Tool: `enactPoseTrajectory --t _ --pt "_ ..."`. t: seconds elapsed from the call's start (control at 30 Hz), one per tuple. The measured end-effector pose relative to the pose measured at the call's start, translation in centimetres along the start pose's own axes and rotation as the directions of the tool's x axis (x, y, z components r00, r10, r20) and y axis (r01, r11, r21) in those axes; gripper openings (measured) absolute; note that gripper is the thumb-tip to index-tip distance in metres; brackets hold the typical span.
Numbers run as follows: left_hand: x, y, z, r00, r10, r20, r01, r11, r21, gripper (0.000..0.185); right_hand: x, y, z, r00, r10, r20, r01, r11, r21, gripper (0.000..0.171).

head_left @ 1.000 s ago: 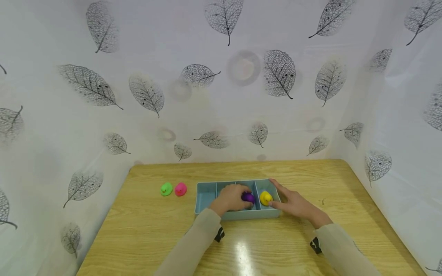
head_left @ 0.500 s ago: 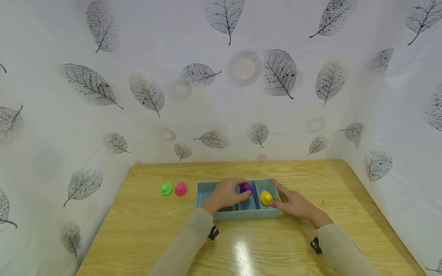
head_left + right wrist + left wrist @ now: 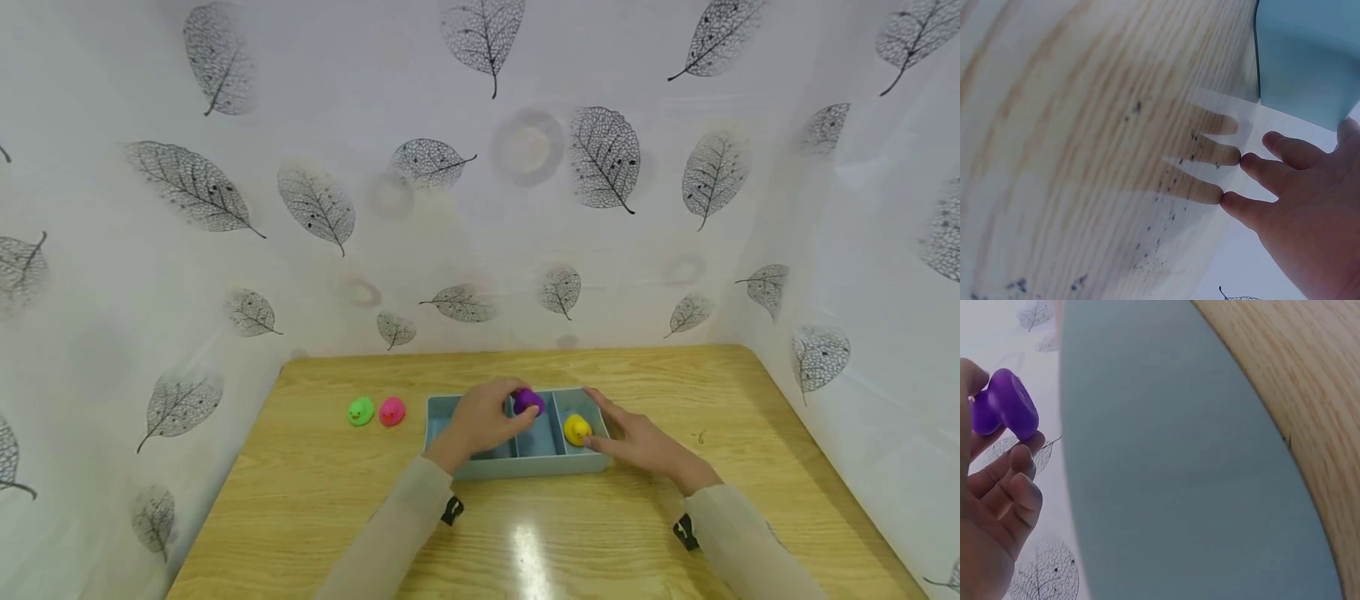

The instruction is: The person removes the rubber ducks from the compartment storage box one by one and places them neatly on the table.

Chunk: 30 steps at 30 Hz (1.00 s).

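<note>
A blue divided tray [image 3: 525, 467] lies on the wooden table. My left hand [image 3: 516, 408] pinches a purple toy duck [image 3: 528, 401] and holds it just above the tray's far rim, over the middle compartments. In the left wrist view the purple duck [image 3: 1007, 412] sits at the fingertips [image 3: 1022, 456], beside the tray's blue wall [image 3: 1179, 487]. A yellow duck [image 3: 577, 429] stands in the rightmost compartment. My right hand [image 3: 606, 425] rests with straight, spread fingers against the tray's right end, thumb near the yellow duck. Its fingertips [image 3: 1235, 203] touch the table.
A green duck [image 3: 361, 411] and a pink duck [image 3: 392, 411] stand side by side on the table left of the tray. White leaf-patterned sheets wall the table at the back and both sides. Bare wood [image 3: 525, 542] lies in front of the tray.
My left hand has lifted the purple duck out of its compartment and carried it up and toward the tray's far rim. The right hand and yellow duck have stayed put.
</note>
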<state>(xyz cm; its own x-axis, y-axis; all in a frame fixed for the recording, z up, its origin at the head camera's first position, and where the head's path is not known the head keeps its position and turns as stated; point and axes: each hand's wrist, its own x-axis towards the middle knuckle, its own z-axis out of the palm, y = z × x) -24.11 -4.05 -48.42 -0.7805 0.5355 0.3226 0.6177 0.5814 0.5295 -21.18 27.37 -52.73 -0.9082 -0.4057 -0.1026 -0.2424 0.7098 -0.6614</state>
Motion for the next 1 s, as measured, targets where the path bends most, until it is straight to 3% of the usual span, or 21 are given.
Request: enactPoseTrajectory --t 0.33,0.53,0.67,1.0 --pt "-1.3 -1.1 -2.4 0.999 -0.015 -0.040 0.012 0.998 -0.059 0.034 0.1 -0.2 0.0 1.000 -0.014 -0.004 0.014 1.000 -0.018 0.087" --pt "-2.5 -2.0 -4.0 0.995 -0.078 -0.055 0.072 0.993 -0.098 0.036 0.0 -0.3 0.0 1.000 -0.020 -0.004 0.020 1.000 -0.014 0.088" --pt "-3.4 -2.5 -5.0 0.989 -0.114 -0.097 0.104 0.990 -0.097 0.036 0.0 -0.4 0.0 1.000 -0.018 -0.002 0.018 1.000 -0.009 0.087" --pt "-5.2 -4.6 -6.6 0.980 -0.110 -0.165 0.086 0.985 -0.149 0.036 0.0 -0.3 0.1 1.000 -0.017 -0.008 0.017 1.000 -0.009 0.087"
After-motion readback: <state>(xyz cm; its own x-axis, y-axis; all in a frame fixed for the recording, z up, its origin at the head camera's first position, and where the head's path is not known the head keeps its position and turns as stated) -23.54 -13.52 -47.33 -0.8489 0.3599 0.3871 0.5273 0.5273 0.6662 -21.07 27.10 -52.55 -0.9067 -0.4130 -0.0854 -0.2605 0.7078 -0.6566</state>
